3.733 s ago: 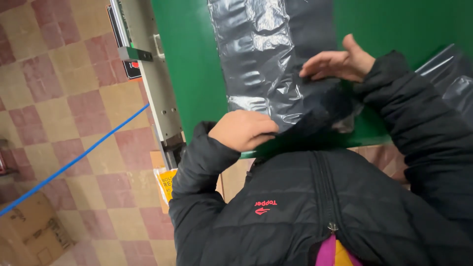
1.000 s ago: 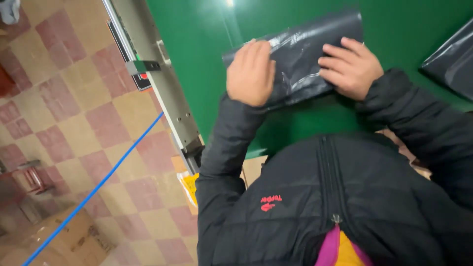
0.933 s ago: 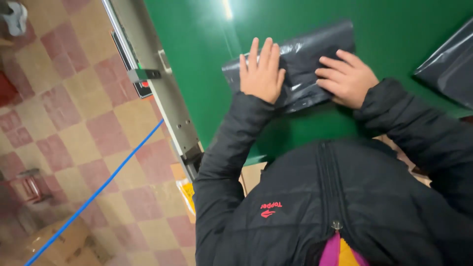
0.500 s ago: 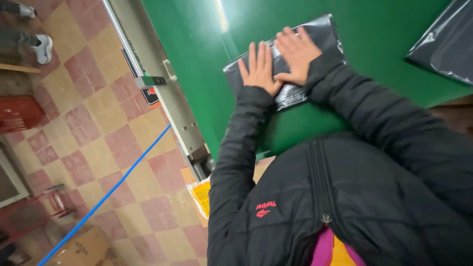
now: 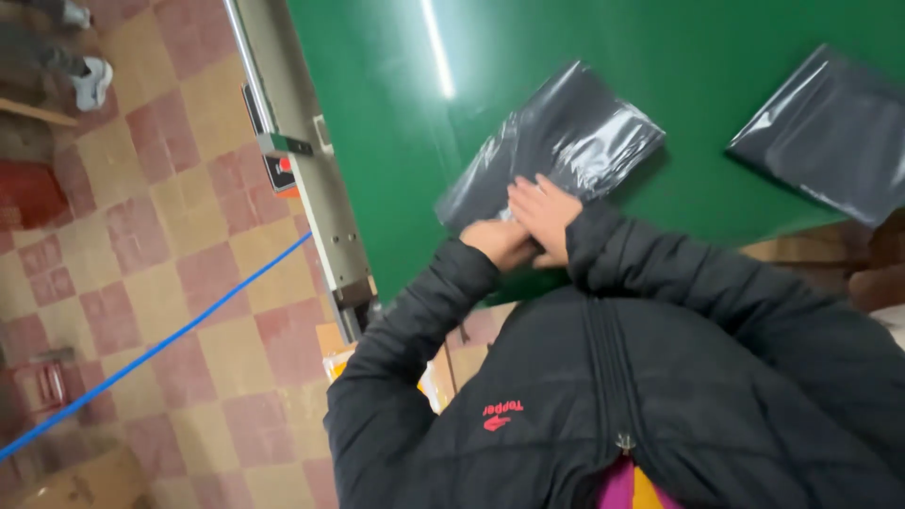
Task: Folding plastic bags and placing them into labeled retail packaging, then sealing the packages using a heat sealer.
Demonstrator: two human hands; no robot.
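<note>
Head view: left hand (image 5: 497, 243) and right hand (image 5: 544, 215) press flat, overlapped, on the grey poly bag (image 5: 551, 151) near the green table (image 5: 396, 141) edge; slick film could slide off.

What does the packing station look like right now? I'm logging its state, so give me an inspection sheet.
Surface: green belt, glossy, with a light streak.
Job's things: grey poly bag, flat on the belt, near end under both hands.
Clutter: second grey bag lying apart at the right.
Hands: left hand and right hand pressed together on the bag's near end.
Cables: blue line running across the floor.
Surroundings: metal side rail, checkered tile floor, cardboard at the lower left.
</note>
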